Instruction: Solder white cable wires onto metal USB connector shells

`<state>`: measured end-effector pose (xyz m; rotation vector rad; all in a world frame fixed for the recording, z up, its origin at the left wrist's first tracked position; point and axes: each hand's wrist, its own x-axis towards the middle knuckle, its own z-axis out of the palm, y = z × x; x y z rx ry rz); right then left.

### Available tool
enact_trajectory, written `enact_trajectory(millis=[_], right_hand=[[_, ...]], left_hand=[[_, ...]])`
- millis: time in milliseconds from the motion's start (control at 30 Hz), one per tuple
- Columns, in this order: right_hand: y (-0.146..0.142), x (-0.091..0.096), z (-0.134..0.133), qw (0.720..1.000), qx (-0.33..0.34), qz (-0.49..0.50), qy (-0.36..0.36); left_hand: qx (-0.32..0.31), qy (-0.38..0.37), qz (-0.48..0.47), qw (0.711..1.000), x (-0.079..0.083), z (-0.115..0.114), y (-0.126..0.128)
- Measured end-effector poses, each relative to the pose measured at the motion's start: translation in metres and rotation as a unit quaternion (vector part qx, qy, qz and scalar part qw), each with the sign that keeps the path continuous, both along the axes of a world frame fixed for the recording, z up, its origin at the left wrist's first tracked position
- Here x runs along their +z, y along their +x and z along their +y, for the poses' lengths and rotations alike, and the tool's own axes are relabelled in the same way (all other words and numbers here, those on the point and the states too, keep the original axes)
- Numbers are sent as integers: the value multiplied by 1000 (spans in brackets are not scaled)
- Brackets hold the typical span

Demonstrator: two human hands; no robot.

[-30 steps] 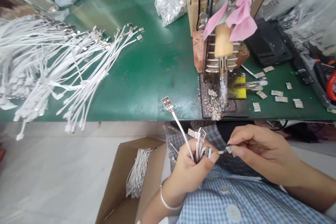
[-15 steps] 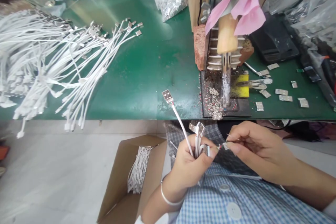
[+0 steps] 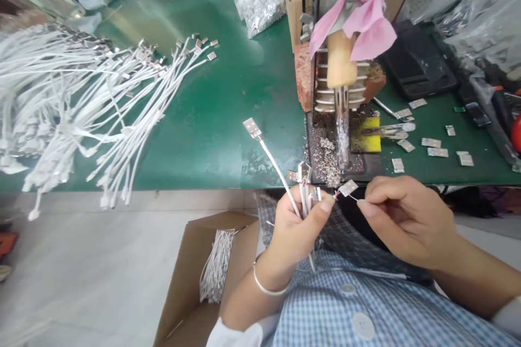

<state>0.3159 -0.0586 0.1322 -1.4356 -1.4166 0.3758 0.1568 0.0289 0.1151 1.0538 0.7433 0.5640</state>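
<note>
My left hand (image 3: 297,236) is closed around several white USB cables (image 3: 277,167), their metal plugs pointing up. One plug (image 3: 251,128) stands out to the upper left, with coloured wires at its base. Another metal plug (image 3: 348,188) juts right from my left thumb and fingertip on short coloured wires. My right hand (image 3: 411,222) is closed in a pinch on a thin pale wire (image 3: 354,198) that runs to that plug. Just above hangs a soldering iron (image 3: 342,130), tip down, over a dark plate (image 3: 368,168) with solder crumbs.
White cables (image 3: 134,97) are piled on the green bench (image 3: 260,81) at left. A yellow sponge (image 3: 373,143), loose USB plugs (image 3: 437,152) and a black phone-like device (image 3: 419,65) lie right. Below stands a cardboard box (image 3: 179,282) with cables. Pink cloth (image 3: 372,27) wraps the iron.
Both hands have risen slightly toward the bench edge. The plug between them now shows clear of my right fingertips, which have drawn back, with the thin wire spanning the gap.
</note>
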Motion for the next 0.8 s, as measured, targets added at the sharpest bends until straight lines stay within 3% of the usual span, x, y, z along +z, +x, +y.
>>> enact_trajectory(millis=[133, 367, 800], right_hand=[[1, -4, 6, 998, -29, -8, 58], [3, -2, 10, 998, -30, 26, 46], [3, 2, 13, 998, -36, 20, 42]], left_hand=[[17, 45, -7, 999, 5, 4, 7], [55, 71, 15, 996, 7, 5, 12], [57, 84, -8, 995, 8, 6, 14]])
